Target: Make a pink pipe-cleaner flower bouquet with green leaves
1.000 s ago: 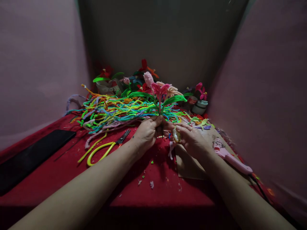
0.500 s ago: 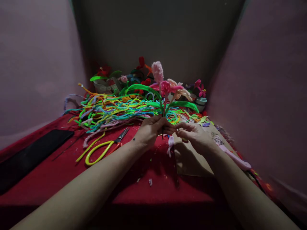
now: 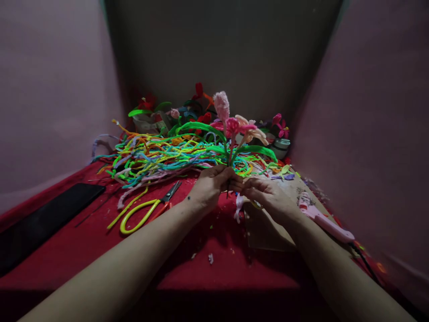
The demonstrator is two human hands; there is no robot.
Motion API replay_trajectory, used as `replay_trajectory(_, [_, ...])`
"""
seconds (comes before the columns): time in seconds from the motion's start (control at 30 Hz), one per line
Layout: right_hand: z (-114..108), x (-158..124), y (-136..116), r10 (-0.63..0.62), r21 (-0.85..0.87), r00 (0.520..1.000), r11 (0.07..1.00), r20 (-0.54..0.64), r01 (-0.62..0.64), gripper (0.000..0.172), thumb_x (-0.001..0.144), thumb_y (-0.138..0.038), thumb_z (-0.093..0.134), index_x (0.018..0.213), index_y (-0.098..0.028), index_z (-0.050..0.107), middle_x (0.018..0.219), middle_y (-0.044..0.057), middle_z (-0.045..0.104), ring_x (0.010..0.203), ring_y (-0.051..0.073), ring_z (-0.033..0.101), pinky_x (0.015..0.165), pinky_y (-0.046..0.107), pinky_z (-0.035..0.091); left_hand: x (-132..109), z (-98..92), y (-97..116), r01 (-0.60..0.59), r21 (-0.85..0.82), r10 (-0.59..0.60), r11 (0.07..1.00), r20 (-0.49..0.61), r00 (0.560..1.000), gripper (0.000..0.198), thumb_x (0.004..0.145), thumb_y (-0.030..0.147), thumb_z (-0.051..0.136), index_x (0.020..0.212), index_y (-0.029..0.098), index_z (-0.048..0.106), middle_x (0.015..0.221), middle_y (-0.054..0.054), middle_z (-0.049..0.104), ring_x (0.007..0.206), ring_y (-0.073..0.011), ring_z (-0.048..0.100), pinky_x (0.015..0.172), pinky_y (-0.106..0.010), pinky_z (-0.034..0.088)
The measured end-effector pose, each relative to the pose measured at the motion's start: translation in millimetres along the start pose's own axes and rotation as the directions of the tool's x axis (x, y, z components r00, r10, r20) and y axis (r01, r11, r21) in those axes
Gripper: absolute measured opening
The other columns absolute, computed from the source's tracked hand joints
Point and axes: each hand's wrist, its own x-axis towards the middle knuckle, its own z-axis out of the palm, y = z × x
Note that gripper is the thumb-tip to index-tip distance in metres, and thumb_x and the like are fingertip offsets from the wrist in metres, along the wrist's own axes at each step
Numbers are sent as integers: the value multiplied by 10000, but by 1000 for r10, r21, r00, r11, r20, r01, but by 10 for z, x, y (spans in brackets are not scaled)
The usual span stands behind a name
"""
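Flower bunch (image 3: 232,127): stands upright above the red cloth (image 3: 187,268), in front of the colourful pile (image 3: 161,154).
Left hand (image 3: 214,185): pinches the low part of the stems (image 3: 230,156) closely.
Right hand (image 3: 271,197): bends beside the left fingertips, with a small ring (image 3: 257,205) half hidden below; how firmly held, not clear to see.
Handling: seems light, soft and easy to crush at the flower heads (image 3: 221,105), probably stiffer in the stems.
Best hold: low, below the green leaves (image 3: 259,149).

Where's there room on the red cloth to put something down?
In front, between the left forearm and right forearm, the red cloth has room, with only tiny scraps on it. There's another patch bordered by the black slab, the scissors and the left forearm. The back is crowded with a pile of fuzzy stems and flowers.
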Motion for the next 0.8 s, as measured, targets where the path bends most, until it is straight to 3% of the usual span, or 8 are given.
replay_trajectory(0.07, [-11, 12, 5, -49, -51, 999, 997, 12, 50, 143, 764, -294, 571, 769, -194, 674, 844, 24, 609, 834, 174, 544, 784, 310, 401, -8, 0, -12, 4, 2, -4, 1000, 3, 1000, 229, 758, 293, 609, 673, 80, 612, 626, -70, 662, 565, -142, 634, 611, -264, 523])
replay_trajectory(0.17, [-7, 22, 13, -92, -187, 995, 978, 38, 97, 184, 788, -264, 527, 734, -196, 689, 806, 37, 592, 818, 184, 529, 764, 327, 402, -15, -5, -30, 3, 9, -3, 1000, -14, 1000, 214, 757, 276, 604, 669, 80, 608, 620, -67, 657, 562, -141, 630, 605, -265, 524])
replay_trajectory(0.3, [18, 26, 61, -218, -435, 974, 873, 56, 221, 190, 798, -217, 521, 726, -198, 696, 778, 50, 592, 775, 183, 513, 708, 325, 394, -32, -2, -40, 4, 38, -3, 999, -29, 1000, 230, 745, 300, 623, 660, 87, 610, 602, -59, 652, 542, -128, 617, 590, -245, 514])
replay_trajectory(0.43, [30, 24, 74, -281, -520, 958, 812, 51, 266, 198, 809, -206, 523, 715, -203, 698, 779, 60, 619, 785, 191, 512, 717, 335, 390, -43, 6, -42, -6, 46, 7, 999, -28, 1000, 229, 757, 298, 613, 665, 88, 612, 619, -61, 659, 557, -125, 619, 590, -233, 506])
replay_trajectory(0.53, [27, 19, 47, -220, -393, 975, 895, 23, 211, 182, 790, -177, 506, 732, -195, 677, 835, 53, 635, 837, 192, 534, 770, 339, 396, -37, 8, -37, -19, 51, 21, 999, -25, 999, 230, 768, 299, 600, 680, 88, 621, 645, -65, 669, 581, -132, 629, 620, -245, 513])
replay_trajectory(0.63, [28, 12, 26, -1, -46, 1000, 999, 2, 1, 148, 739, -195, 537, 828, -199, 655, 849, 24, 642, 769, 163, 564, 737, 316, 422, -32, 11, -21, -33, 48, 34, 998, -21, 999, 236, 771, 301, 594, 666, 91, 621, 634, -65, 668, 567, -133, 627, 619, -251, 515])
replay_trajectory(0.73, [32, 3, 11, 129, 234, 992, 964, 6, -127, 182, 685, -232, 597, 860, -202, 635, 828, 4, 639, 672, 126, 544, 659, 280, 422, -27, 10, -6, -40, 40, 40, 998, -16, 999, 235, 786, 291, 577, 667, 93, 618, 616, -66, 663, 545, -138, 623, 587, -254, 512])
replay_trajectory(0.8, [34, -1, -5, 137, 241, 991, 961, 3, -133, 144, 672, -230, 607, 807, -190, 638, 772, -2, 631, 658, 117, 526, 647, 266, 406, -21, 6, -1, -43, 36, 43, 998, -7, 999, 243, 796, 298, 568, 684, 91, 626, 613, -67, 663, 542, -140, 624, 582, -257, 513])
